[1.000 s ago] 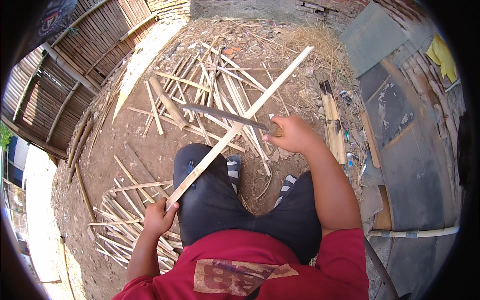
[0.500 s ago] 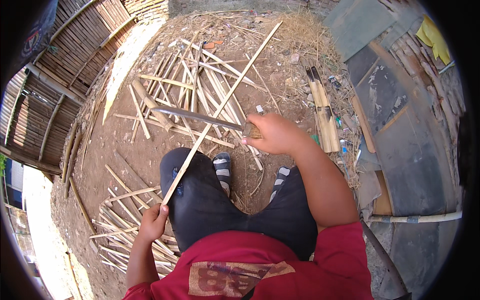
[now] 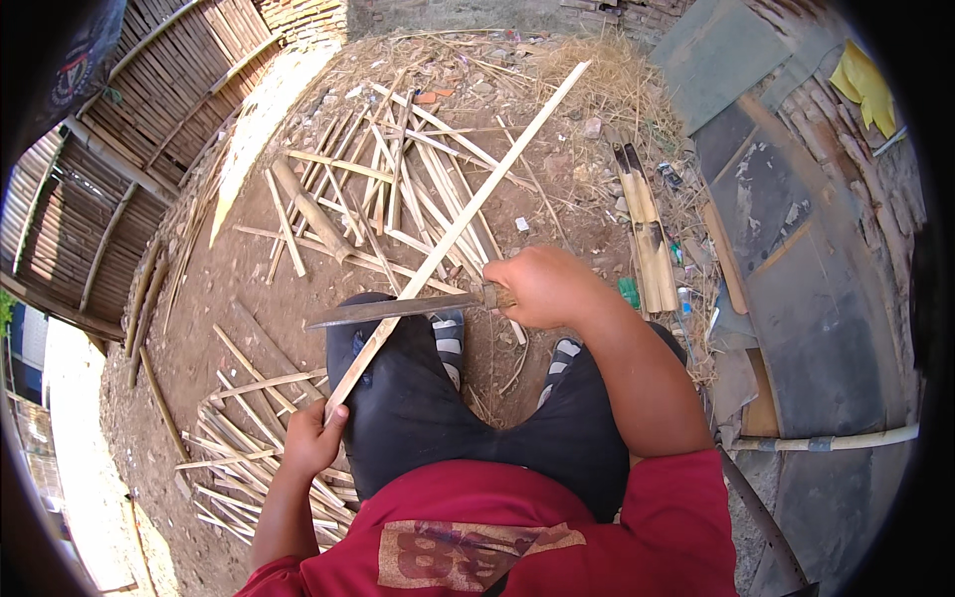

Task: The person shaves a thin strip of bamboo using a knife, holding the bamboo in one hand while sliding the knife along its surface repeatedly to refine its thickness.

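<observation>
My left hand is closed round the near end of a long, pale bamboo strip, which slants up and away to the right past my left knee. In my right hand is the handle of a machete. Its blade points left and lies across the strip, just above my left thigh. From this view I cannot tell how deep the edge sits against the strip.
Loose bamboo strips lie heaped on the dirt ahead, beside a thicker bamboo pole. Another pile of strips is at my left. Split bamboo halves and dark sheets lie at the right. A woven bamboo wall stands at far left.
The machete has come down and nearer to me along the strip, its blade turning broader to view. The strip's far end has shifted slightly right and lower. My left hand keeps its hold.
</observation>
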The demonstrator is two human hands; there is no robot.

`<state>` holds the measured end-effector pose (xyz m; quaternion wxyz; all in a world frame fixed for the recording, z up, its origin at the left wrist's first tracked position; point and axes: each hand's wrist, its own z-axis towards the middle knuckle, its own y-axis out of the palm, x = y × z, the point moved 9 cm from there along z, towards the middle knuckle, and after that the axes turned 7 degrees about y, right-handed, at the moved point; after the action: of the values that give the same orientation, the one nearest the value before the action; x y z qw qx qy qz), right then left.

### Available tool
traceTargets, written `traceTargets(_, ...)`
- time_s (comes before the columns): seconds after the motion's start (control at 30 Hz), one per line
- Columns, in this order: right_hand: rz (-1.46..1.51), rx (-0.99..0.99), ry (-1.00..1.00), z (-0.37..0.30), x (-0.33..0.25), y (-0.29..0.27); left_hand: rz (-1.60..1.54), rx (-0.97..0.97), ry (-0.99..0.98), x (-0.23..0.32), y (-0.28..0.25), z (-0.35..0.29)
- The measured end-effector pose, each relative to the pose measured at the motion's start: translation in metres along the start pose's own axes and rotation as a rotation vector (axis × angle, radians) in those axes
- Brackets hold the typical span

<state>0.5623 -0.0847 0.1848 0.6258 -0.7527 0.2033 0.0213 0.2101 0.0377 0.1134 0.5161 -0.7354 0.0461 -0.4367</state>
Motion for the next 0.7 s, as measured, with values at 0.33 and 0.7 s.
traceTargets(0.33, 0.313, 0.185, 0.127, 0.034, 0.071, 0.016, 0.257, 0.128, 0.078, 0.022, -0.009, -0.007)
traceTargets(0.7, 0.560, 0.202, 0.429, 0.031, 0.124, 0.009, 0.363, 0.054, 0.007, 0.017, -0.019, -0.001)
